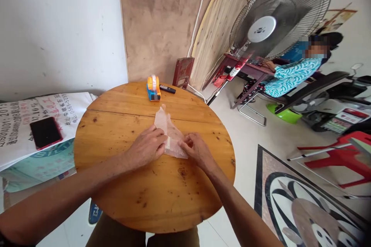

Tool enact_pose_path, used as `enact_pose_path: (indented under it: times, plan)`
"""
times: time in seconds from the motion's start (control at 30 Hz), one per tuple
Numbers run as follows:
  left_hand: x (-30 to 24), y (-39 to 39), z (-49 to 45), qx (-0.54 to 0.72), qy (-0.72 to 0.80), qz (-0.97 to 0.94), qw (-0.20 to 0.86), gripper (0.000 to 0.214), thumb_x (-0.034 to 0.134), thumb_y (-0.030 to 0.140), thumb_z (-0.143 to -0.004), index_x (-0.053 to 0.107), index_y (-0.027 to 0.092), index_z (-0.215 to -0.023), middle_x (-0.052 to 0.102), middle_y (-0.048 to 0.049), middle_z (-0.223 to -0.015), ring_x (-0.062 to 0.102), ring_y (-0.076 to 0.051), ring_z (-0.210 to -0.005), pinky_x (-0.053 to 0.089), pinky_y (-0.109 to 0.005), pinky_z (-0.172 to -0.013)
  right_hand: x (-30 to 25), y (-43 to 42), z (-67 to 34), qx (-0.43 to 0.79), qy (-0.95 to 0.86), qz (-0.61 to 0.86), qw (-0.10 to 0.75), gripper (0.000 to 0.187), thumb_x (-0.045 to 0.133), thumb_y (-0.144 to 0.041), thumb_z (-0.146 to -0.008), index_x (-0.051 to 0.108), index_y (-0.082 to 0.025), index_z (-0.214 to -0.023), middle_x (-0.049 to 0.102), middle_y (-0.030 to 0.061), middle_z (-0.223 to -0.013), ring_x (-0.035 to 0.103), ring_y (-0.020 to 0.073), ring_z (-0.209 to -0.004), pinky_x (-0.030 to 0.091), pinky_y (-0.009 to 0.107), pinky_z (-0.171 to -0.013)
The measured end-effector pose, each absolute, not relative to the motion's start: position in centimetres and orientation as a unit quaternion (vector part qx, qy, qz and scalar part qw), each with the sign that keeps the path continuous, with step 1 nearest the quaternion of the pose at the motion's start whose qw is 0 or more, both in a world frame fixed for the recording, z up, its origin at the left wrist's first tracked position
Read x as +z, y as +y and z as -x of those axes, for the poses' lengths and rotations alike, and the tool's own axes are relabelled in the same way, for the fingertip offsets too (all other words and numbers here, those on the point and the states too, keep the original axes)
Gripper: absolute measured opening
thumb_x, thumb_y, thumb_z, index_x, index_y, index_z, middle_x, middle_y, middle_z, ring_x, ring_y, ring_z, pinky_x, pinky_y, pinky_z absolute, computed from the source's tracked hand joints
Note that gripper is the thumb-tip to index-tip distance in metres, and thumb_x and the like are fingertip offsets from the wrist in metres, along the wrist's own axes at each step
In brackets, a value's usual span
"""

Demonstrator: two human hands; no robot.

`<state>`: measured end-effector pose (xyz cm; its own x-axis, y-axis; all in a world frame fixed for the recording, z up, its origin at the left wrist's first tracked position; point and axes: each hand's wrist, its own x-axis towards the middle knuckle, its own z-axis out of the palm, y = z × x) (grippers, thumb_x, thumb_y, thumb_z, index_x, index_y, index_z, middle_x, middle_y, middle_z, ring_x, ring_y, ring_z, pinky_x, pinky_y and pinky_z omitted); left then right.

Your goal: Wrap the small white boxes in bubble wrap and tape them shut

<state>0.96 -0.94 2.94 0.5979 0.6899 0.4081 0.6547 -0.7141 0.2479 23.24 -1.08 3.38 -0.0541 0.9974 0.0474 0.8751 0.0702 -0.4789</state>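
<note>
A small clear plastic bag (171, 133) lies on the round wooden table (130, 185), its far end sticking up. My left hand (146, 145) rests on the bag's left near edge with the fingers curled and pinching the plastic. My right hand (197, 150) pinches the bag's right near corner between curled fingers. Both hands touch the bag near the middle of the table. What is inside the bag, if anything, I cannot make out.
An orange and blue tape dispenser (153, 88) and a black remote (167, 89) sit at the table's far edge. A dark phone (45, 132) lies on printed sacks at left. A standing fan (275, 19), a seated person (290, 73) and red plastic chairs (344, 154) are at right.
</note>
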Motion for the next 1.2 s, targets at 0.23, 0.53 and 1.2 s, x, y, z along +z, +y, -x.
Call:
enact_pose_path:
  times: [0.23,0.53,1.2]
  plan:
    - [2.8,-0.6,-0.9,0.237,0.364,-0.9,0.029,0.022,0.048,0.013,-0.09,0.068,0.017,-0.081,0.066,-0.0075,-0.087,0.052,-0.022,-0.085,0.045,-0.035,-0.081,3.4,-1.6,-23.0,0.22,-0.695,0.652,0.209,0.032,0.056,-0.05,-0.081,0.054,-0.02,-0.072,0.055,-0.0003,-0.071,0.049,0.0153,-0.066,0.034,0.025,-0.059]
    - [2.6,-0.7,-1.0,0.256,0.385,-0.886,0.044,0.02,0.05,0.012,-0.087,0.068,0.017,-0.08,0.067,-0.0077,-0.09,0.053,-0.023,-0.09,0.045,-0.035,-0.082,2.2,-0.5,-22.1,0.246,-0.658,0.668,0.247,0.026,0.059,-0.036,-0.071,0.044,-0.02,-0.058,0.046,-0.0045,-0.056,0.041,0.0113,-0.055,0.027,0.023,-0.053]
    - [2.4,-1.7,-2.3,0.253,0.408,-0.873,0.082,0.019,0.054,0.017,-0.087,0.072,0.018,-0.093,0.061,-0.0091,-0.101,0.056,-0.023,-0.092,0.049,-0.037,-0.082,4.0,-1.9,-19.0,0.461,-0.552,0.572,0.394,0.054,0.064,-0.037,-0.07,0.044,-0.021,-0.118,0.048,-0.0099,-0.058,0.045,0.0111,-0.045,0.038,0.023,-0.042]
